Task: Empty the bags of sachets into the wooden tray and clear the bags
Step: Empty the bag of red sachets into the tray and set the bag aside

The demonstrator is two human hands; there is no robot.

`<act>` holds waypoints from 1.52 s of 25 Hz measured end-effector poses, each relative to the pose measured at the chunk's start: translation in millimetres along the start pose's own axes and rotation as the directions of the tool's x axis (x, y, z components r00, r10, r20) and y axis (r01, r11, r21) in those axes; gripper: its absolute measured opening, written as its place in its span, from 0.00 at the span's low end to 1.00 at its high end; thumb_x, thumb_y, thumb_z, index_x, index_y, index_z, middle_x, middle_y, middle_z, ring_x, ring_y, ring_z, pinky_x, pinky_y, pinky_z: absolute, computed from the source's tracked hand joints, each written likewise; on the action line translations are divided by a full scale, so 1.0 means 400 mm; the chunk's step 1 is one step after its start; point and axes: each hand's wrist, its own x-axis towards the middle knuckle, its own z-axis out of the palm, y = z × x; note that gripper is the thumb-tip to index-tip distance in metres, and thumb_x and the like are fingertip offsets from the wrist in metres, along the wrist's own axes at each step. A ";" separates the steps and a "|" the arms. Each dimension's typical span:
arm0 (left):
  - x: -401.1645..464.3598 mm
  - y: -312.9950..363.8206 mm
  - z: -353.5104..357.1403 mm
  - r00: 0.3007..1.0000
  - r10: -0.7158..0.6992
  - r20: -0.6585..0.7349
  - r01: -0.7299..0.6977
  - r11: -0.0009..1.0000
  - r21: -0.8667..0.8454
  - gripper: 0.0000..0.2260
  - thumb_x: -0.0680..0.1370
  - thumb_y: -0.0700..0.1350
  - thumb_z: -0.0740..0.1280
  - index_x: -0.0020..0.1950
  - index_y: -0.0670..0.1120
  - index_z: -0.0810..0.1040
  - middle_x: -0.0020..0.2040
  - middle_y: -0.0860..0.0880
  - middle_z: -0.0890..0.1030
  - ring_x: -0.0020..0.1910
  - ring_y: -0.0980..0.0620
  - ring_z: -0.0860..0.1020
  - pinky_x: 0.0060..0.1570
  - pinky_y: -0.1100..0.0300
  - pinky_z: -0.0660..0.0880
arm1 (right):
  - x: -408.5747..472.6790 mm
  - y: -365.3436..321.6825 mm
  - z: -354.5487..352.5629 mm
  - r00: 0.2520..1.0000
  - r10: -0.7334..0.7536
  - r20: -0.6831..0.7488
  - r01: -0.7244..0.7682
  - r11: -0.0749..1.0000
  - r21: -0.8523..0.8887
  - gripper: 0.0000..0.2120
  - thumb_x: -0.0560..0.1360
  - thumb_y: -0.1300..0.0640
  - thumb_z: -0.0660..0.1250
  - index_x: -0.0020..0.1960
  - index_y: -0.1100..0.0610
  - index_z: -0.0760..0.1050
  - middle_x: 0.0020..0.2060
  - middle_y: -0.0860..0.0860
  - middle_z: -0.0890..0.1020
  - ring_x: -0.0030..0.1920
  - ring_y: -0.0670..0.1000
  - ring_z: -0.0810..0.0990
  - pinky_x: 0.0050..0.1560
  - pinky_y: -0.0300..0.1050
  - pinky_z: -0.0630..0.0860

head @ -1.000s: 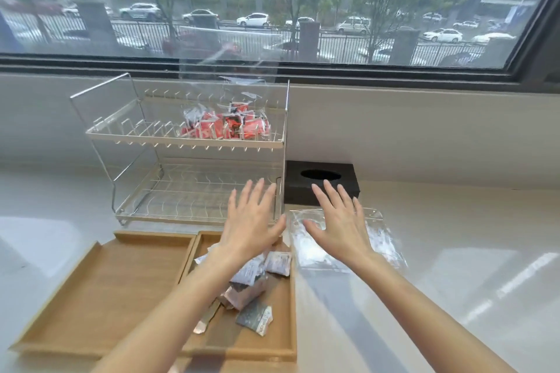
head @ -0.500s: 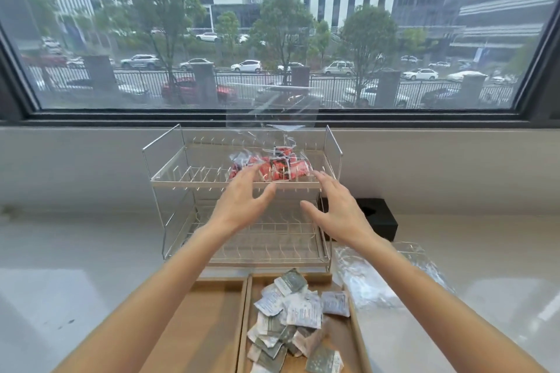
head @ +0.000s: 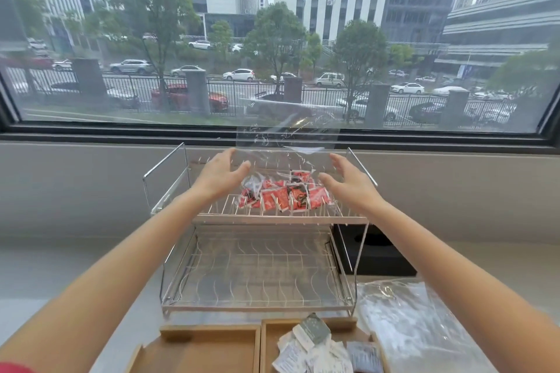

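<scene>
A clear plastic bag (head: pixel 285 157) holding several red sachets (head: pixel 281 197) stands on the top shelf of a wire rack (head: pixel 272 219). My left hand (head: pixel 219 174) is at the bag's left side and my right hand (head: pixel 350 180) at its right side, both with fingers spread, close to the plastic; contact is unclear. Below, the wooden tray (head: pixel 212 348) has two compartments; the right one holds several white and grey sachets (head: pixel 315 348). An empty clear bag (head: pixel 409 327) lies flat on the counter right of the tray.
The rack's lower shelf (head: pixel 257 278) holds nothing. A black box (head: pixel 378 254) sits behind the rack's right side. The white counter (head: pixel 60 275) runs along a wall under a wide window.
Both hands rose from above the tray and empty bag up to the rack's top shelf, and now flank the bag of red sachets. The view tilted upward.
</scene>
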 end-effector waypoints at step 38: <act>-0.209 -0.013 -0.101 0.964 -0.052 -0.261 -0.126 0.775 -0.619 0.08 0.76 0.40 0.60 0.39 0.49 0.74 0.42 0.54 0.79 0.42 0.58 0.77 0.41 0.67 0.74 | -0.176 -0.091 -0.011 0.983 0.056 -0.174 0.018 0.918 0.396 0.06 0.78 0.56 0.59 0.48 0.53 0.75 0.40 0.46 0.79 0.39 0.44 0.78 0.32 0.31 0.76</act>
